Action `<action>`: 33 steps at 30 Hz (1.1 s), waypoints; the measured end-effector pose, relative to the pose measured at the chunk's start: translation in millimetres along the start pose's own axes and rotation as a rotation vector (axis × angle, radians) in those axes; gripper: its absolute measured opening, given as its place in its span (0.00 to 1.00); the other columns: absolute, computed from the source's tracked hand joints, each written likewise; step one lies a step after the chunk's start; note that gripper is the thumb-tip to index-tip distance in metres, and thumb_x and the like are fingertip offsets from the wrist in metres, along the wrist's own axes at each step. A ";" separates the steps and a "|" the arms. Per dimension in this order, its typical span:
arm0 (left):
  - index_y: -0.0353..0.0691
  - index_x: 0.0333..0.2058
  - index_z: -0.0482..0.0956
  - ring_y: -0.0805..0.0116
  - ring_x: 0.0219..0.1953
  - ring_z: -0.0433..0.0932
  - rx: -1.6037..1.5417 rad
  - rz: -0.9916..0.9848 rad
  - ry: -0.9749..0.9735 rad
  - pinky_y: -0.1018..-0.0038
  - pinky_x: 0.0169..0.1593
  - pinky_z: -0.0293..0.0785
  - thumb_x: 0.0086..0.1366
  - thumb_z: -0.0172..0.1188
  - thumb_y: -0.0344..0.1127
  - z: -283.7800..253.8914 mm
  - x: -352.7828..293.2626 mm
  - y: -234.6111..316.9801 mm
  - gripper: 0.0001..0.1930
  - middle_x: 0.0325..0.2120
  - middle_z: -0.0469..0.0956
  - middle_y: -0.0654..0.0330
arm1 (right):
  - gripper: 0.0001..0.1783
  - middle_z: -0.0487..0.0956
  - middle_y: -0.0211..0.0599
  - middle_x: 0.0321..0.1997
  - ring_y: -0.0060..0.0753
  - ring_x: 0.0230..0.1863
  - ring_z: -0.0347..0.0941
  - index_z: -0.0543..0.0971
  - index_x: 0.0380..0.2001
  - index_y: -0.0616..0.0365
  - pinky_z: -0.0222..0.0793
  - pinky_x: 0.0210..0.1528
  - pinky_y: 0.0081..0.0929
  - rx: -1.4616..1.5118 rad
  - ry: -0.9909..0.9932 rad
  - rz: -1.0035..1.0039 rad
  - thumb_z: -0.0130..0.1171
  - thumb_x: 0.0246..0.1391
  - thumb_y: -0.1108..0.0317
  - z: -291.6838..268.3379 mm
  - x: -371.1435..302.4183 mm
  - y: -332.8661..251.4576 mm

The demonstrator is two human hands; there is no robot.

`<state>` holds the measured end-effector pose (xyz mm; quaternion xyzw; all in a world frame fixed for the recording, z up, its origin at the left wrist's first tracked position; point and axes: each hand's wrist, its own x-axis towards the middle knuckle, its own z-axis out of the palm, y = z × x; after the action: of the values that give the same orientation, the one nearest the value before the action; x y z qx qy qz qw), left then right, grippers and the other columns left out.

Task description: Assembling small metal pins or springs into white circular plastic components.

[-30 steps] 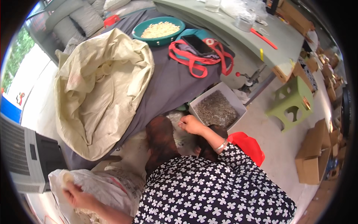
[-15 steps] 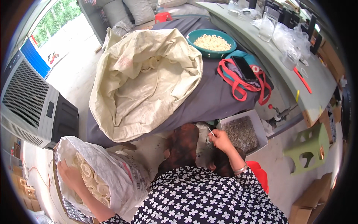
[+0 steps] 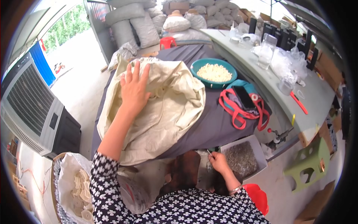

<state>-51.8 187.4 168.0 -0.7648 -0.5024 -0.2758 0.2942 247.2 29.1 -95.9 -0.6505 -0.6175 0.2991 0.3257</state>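
Note:
My left hand [image 3: 135, 87] is stretched out, fingers apart, over the far left part of a big cream woven sack [image 3: 164, 123] with its mouth wide. A few pale ring-shaped pieces [image 3: 158, 92] lie inside, beside my thumb. My right hand [image 3: 219, 162] is closed on a thin metal tool [image 3: 209, 152], whose kind I cannot make out, low above my lap. Just right of it stands a white box [image 3: 265, 163] with grey-brown shavings-like bits. By my left elbow, a white sack [image 3: 69, 164] holds many pale round plastic pieces [image 3: 80, 194]; my sleeve hides part of it.
A teal basin [image 3: 233, 80] of small cream pieces and a red-trimmed bag [image 3: 238, 121] with a phone [image 3: 244, 99] rest on the dark cloth [image 3: 197, 134]. A long workbench [image 3: 313, 89] runs along the right, a green stool [image 3: 309, 164] near it. An air cooler [image 3: 33, 104] stands left.
My left hand has come out of the white sack and moved up and forward over the cream sack. My right hand still holds the thin tool. The view has tilted up.

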 end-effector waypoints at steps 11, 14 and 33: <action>0.39 0.33 0.77 0.57 0.25 0.74 -0.408 0.230 0.215 0.62 0.30 0.69 0.42 0.55 0.23 -20.3 -21.8 20.3 0.15 0.23 0.73 0.55 | 0.08 0.75 0.51 0.21 0.49 0.25 0.74 0.76 0.27 0.62 0.67 0.30 0.36 0.009 0.077 0.028 0.56 0.49 0.68 -7.0 -2.1 -3.3; 0.38 0.31 0.76 0.60 0.19 0.67 -0.495 0.413 0.101 0.66 0.24 0.64 0.37 0.57 0.23 -42.0 -71.6 51.8 0.16 0.17 0.67 0.61 | 0.08 0.75 0.52 0.22 0.51 0.26 0.74 0.76 0.27 0.62 0.67 0.30 0.37 -0.046 0.085 -0.021 0.56 0.50 0.67 -5.6 4.3 0.1; 0.34 0.32 0.78 0.55 0.32 0.77 -0.675 0.013 -0.081 0.66 0.38 0.70 0.43 0.55 0.27 -21.0 -104.4 13.2 0.14 0.27 0.78 0.51 | 0.34 0.66 0.46 0.52 0.47 0.41 0.72 0.64 0.52 0.61 0.72 0.37 0.36 -0.123 0.569 -0.686 0.63 0.41 0.64 -49.4 52.5 -135.2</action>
<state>-78.0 104.6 105.0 -0.8327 -0.3890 -0.3941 0.0062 207.2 82.2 42.1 -0.4827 -0.7000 -0.0540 0.5235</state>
